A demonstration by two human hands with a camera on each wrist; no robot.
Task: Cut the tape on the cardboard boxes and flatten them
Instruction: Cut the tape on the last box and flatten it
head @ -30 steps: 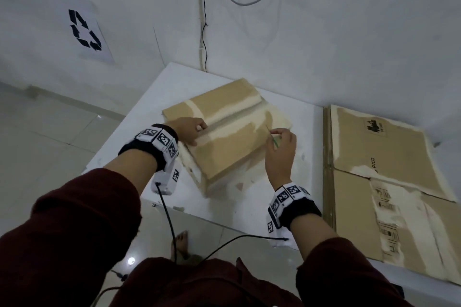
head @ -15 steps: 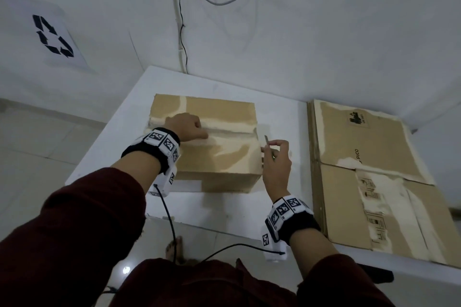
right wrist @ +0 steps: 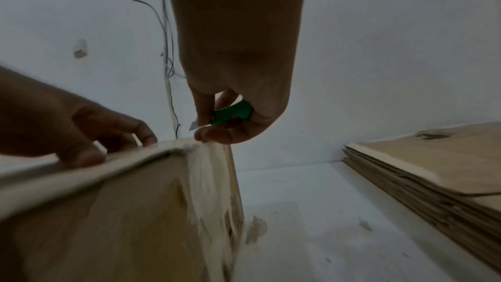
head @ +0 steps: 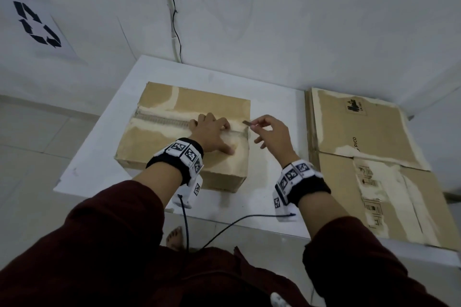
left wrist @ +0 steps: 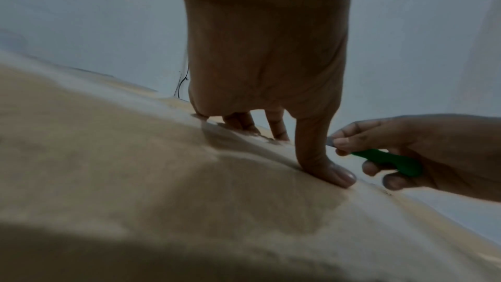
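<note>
A closed cardboard box [head: 159, 142] [left wrist: 135, 168] [right wrist: 108, 211] stands on the white table [head: 262, 197], a taped seam [head: 162, 121] running across its top. My left hand [head: 212, 132] [left wrist: 271, 72] [right wrist: 67, 119] presses flat on the top near the seam's right end, fingers spread. My right hand [head: 270, 132] [right wrist: 216, 128] [left wrist: 406, 158] grips a green-handled cutter [left wrist: 387, 162] [right wrist: 233, 114]. Its short blade [head: 247, 122] [right wrist: 194, 125] points left at the box's right top edge, level with the seam.
A stack of flattened cardboard boxes [head: 374, 157] [right wrist: 433, 171] lies on the table to the right. Cables [head: 174, 20] hang down the white wall behind. A recycling sign [head: 37, 25] is on the left wall. Wrist-camera cords [head: 224, 229] dangle off the front edge.
The box has been turned square to me. My left hand slid right along the top to the seam's right end. The right hand with the cutter rose to the box's right top edge.
</note>
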